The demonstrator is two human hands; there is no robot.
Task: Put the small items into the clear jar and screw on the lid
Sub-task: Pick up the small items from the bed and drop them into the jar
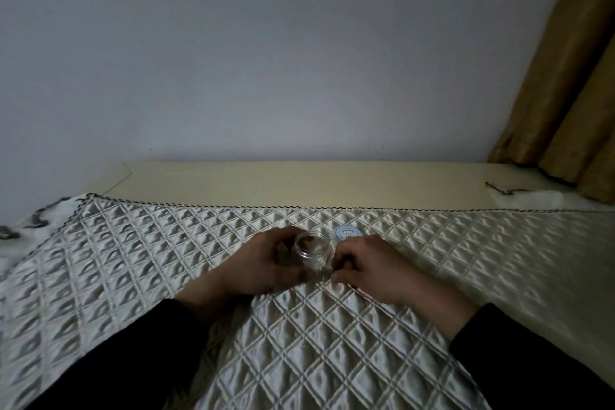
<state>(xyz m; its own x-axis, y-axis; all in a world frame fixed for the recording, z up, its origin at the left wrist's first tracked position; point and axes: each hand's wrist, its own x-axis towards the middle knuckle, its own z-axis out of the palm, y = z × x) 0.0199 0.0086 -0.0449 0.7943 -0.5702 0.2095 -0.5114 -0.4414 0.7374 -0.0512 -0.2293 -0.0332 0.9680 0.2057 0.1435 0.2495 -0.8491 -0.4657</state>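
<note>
My left hand [263, 263] grips the jar [312, 248], mouth up, while my right hand [362, 263], nearer the lid [348, 232] behind it, pinches something small just right of the jar's base.

A home room: quilted cover [332, 343], curtain [572, 93], plain wall [266, 60].

My left hand [266, 263] hides the clear jar's [312, 250] near left wall, whatever my right hand [362, 263] pinches is too small to tell, and both sleeves run off the near edge.
</note>
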